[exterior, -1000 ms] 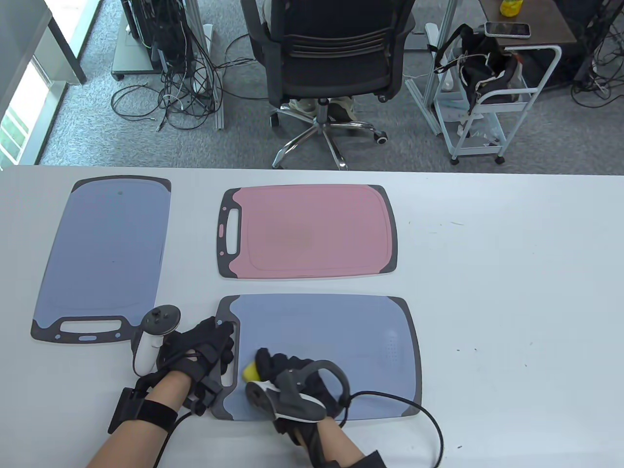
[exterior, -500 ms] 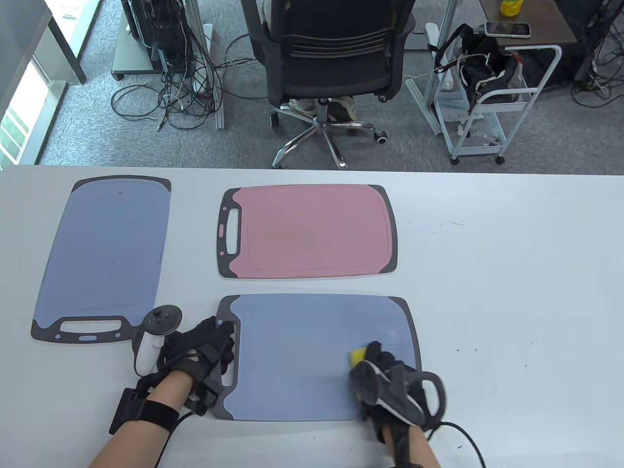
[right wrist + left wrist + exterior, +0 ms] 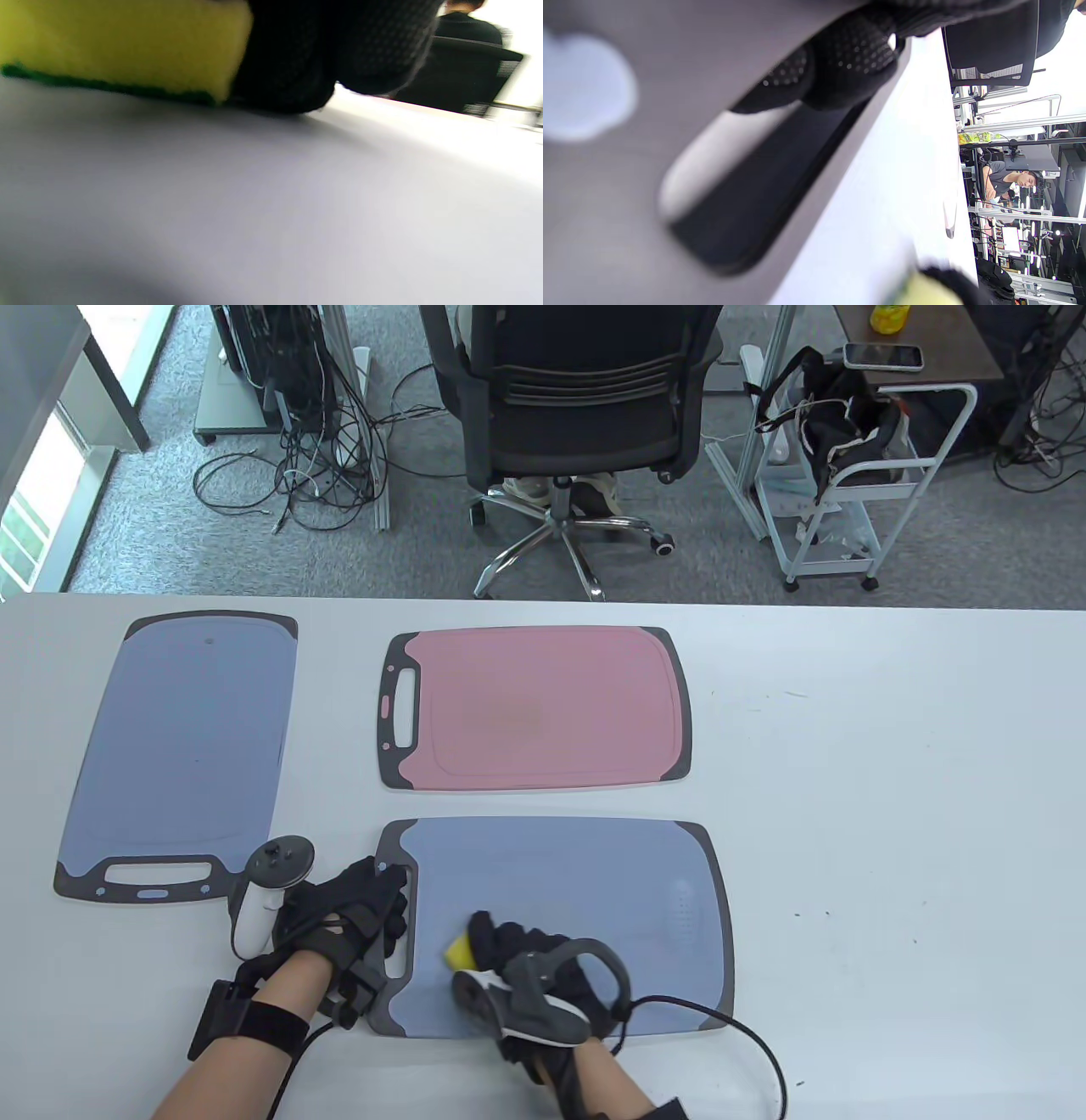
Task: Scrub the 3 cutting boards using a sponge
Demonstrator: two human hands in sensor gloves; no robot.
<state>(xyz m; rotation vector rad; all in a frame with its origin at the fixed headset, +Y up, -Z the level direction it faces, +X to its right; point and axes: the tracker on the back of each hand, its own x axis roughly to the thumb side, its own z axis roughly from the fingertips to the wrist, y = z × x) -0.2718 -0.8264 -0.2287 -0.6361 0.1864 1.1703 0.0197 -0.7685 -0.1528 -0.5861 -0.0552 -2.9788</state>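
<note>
- Since half a second ago, the sponge (image 3: 460, 953) has been carried from the right end of the near blue cutting board (image 3: 594, 882) back to its left part, close to the handle end.
- It is gripped by the right hand (image 3: 526, 976), whose fingers are curled over it; in the right wrist view its green scouring face (image 3: 106, 87) is seen pressed flat on the board.
- At the board's handle slot (image 3: 746, 203) the left hand (image 3: 352, 925) is laid, its fingertips (image 3: 857, 63) bent over the slot's edge and resting on the dark handle end.
- Beyond this board the pink cutting board (image 3: 543, 708) is laid on the white tabletop (image 3: 891, 780), apart from it.
- A second blue cutting board (image 3: 191, 746) is placed at the far left, its handle toward the near edge.
</note>
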